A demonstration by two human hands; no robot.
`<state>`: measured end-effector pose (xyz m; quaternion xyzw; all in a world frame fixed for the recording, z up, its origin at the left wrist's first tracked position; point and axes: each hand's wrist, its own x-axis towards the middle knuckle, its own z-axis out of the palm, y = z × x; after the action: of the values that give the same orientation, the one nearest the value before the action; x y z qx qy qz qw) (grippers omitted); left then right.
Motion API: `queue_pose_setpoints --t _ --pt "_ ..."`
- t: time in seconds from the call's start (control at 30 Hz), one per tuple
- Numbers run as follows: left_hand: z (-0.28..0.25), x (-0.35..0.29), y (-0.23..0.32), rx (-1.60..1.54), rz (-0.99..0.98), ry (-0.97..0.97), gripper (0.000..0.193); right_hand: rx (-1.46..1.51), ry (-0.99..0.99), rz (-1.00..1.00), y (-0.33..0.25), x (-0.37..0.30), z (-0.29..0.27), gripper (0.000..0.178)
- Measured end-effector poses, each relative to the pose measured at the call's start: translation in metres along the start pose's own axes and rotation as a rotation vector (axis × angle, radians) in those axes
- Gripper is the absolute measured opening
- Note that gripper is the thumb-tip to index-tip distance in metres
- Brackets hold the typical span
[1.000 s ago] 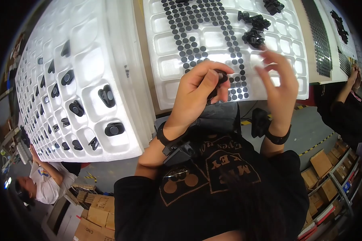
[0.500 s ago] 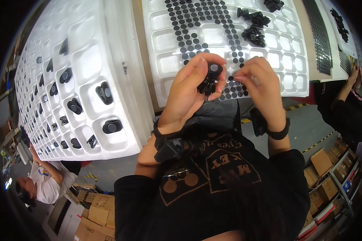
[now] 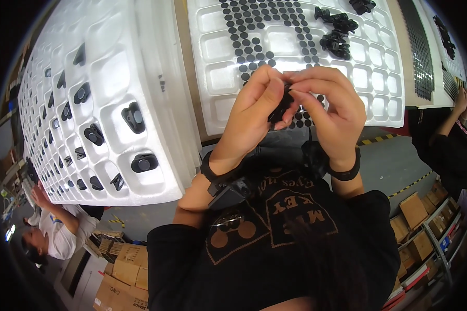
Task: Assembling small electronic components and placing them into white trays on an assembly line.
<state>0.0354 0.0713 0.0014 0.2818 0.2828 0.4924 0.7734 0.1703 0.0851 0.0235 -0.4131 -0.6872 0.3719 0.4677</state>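
My left hand [image 3: 251, 109] is closed around at least one black plastic clip [image 3: 280, 108], held above the near part of a white moulded tray [image 3: 215, 78]. My right hand [image 3: 334, 109] meets it there, thumb and fingers pinched at the clip's upper end. Whatever lies between those right fingertips is hidden. Under both hands, rows of small black round discs [image 3: 251, 23] lie across the tray. A tangled pile of black clips [image 3: 337, 39] rests on the tray's right side.
A large white foam tray [image 3: 109, 179] stands on the left, with black clips such as this one [image 3: 143, 163] in its pockets. Dark sheets of discs [image 3: 419, 57] lie to the right. Co-workers sit at both sides. Cardboard boxes [image 3: 122, 290] are stacked at lower left.
My right hand has moved left from above the discs, where a black disc showed at its fingertips, to the clip in my left hand. The clip is turned and more covered now.
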Motion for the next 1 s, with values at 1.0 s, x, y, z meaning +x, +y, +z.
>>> queue_pose_setpoints --t 1.0 --pt "-0.010 -0.001 -0.006 0.072 -0.077 0.018 0.029 -0.079 -0.091 0.026 0.007 -0.004 -0.005 0.006"
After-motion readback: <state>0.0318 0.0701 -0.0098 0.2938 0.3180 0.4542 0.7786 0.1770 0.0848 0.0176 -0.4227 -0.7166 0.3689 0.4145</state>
